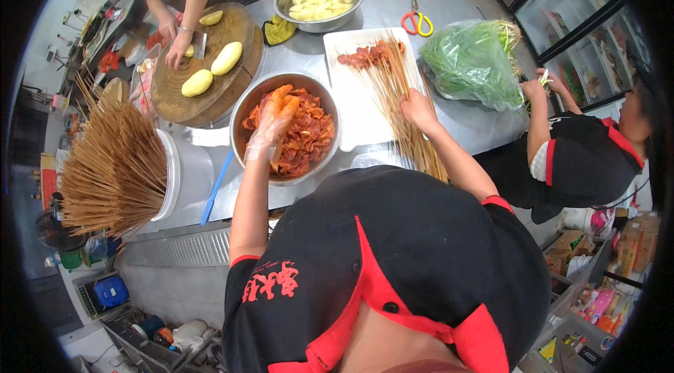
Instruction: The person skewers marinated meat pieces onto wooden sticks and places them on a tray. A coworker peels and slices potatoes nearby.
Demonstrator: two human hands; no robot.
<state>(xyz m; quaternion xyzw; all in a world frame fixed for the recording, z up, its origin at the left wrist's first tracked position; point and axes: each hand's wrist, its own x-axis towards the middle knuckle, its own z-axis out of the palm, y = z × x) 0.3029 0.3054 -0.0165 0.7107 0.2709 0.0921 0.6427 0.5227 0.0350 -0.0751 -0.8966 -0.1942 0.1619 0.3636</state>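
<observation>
My left hand [276,117], in a clear plastic glove smeared orange, reaches into a steel bowl [338,149] of marinated raw meat pieces [308,133]. Its fingers touch the meat; whether they grip a piece cannot be told. My bare right hand [418,110] is closed around thin wooden skewers [421,154] at the right side of a white tray [363,125]. Skewered meat [368,55] lies at the tray's far end, with its sticks fanned towards me. More skewers [116,162] stand in a white bucket [181,173] at left.
A blue strip-like tool [216,189] lies beside the bucket. Across the table, a co-worker cuts peeled potatoes [226,58] with a cleaver [199,45] on a round wooden block [174,83]. Behind are a potato bowl [318,25], scissors [416,20] and bagged greens [468,65]; another co-worker stands right.
</observation>
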